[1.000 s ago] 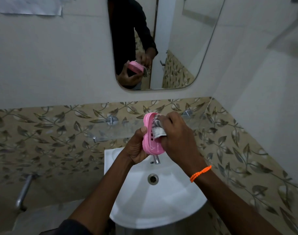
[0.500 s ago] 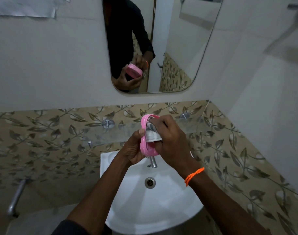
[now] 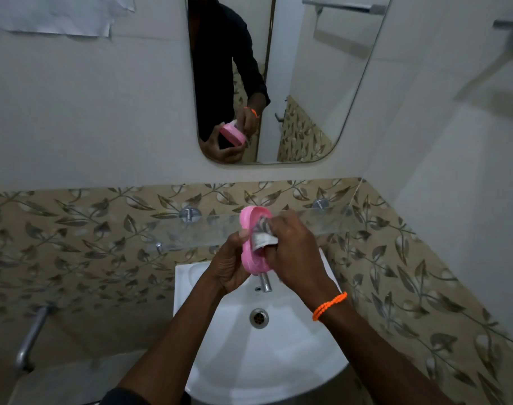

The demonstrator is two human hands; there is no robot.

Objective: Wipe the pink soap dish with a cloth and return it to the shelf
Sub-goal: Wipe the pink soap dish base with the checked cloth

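The soap dish (image 3: 250, 252) is bright pink, the cloth (image 3: 262, 234) white with a grey print (too crumpled to read). The wrist cord (image 3: 329, 306) is orange. The sink (image 3: 267, 355) is white, the wall tiles (image 3: 74, 238) beige with grey-brown leaves, the upper wall (image 3: 88, 112) plain off-white.

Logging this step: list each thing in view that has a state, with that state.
pink soap dish: held on edge over the basin, off the shelf.
cloth: bunched, pressed into the dish.
left hand: gripping the dish.
right hand: gripping the cloth.
glass shelf: nothing visible on it.
tap: no water running.
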